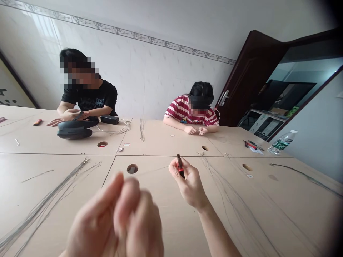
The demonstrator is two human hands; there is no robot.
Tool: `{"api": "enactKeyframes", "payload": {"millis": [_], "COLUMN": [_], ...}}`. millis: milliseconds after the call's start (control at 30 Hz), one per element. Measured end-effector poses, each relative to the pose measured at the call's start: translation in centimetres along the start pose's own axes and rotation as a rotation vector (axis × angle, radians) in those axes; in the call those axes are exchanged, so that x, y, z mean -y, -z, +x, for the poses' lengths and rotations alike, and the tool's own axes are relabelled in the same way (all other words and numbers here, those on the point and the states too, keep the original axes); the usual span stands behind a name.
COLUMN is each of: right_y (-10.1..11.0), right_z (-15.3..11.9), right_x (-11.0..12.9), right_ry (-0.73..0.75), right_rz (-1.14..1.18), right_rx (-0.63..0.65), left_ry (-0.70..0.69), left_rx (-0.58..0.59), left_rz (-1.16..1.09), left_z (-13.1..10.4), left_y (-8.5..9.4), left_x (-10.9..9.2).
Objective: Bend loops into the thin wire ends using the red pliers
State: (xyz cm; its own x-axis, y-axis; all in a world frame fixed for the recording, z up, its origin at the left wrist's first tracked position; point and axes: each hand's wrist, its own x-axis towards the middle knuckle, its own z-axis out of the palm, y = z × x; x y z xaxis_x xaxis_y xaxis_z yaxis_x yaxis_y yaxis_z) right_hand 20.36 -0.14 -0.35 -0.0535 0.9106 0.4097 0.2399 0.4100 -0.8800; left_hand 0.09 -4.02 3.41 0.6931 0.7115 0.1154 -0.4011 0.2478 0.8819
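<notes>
Right hand, above tabletop, grips small tool: dark, narrow upturned tip, red and black body, partly hidden by fingers. Left hand apart, blurred, fingers curled; cannot tell whether holding anything. Grey wire bundle lies to left.
</notes>
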Motion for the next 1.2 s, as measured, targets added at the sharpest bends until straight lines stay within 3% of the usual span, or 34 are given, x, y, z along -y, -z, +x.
{"api": "enactKeyframes", "payload": {"millis": [67,133,233,433,600,767,1000,1200], "right_y": [-0.3,-0.6,-0.9,-1.4,-1.6,-1.3,-1.2,-1.1], "right_z": [-0.2,-0.5,-0.6,-0.7,-0.8,-0.7,-0.5,-0.7], "right_x": [0.1,0.1,0.0,-0.4,-0.4,-0.6,-0.8,-0.6], "right_ry": [-0.001,0.002,0.021,0.046,0.058,0.065,0.069,0.068], "right_rz": [-0.01,-0.023,-0.046,-0.069,-0.072,-0.086,-0.138,-0.138], "right_rx": [0.022,0.036,0.039,0.048,0.047,0.031,0.048,0.151], "left_ry": [-0.177,-0.494,-0.622,-0.488,-0.348,-0.269,-0.07,0.067], "left_rx": [-0.118,-0.366,-0.513,-0.447,-0.325,-0.365,-0.336,-0.289], "left_rz": [-0.091,-0.248,-0.281,-0.022,0.378,0.632,0.622,0.622], "left_z": [1.6,3.6,6.4,8.8,8.1,7.1,6.6,6.2], "left_y": [0.5,1.1,2.5,5.0,5.3,5.6,5.6,6.0], "left_x": [-1.4,-2.2,-1.9,1.3,3.0,4.2,3.6,2.3]}}
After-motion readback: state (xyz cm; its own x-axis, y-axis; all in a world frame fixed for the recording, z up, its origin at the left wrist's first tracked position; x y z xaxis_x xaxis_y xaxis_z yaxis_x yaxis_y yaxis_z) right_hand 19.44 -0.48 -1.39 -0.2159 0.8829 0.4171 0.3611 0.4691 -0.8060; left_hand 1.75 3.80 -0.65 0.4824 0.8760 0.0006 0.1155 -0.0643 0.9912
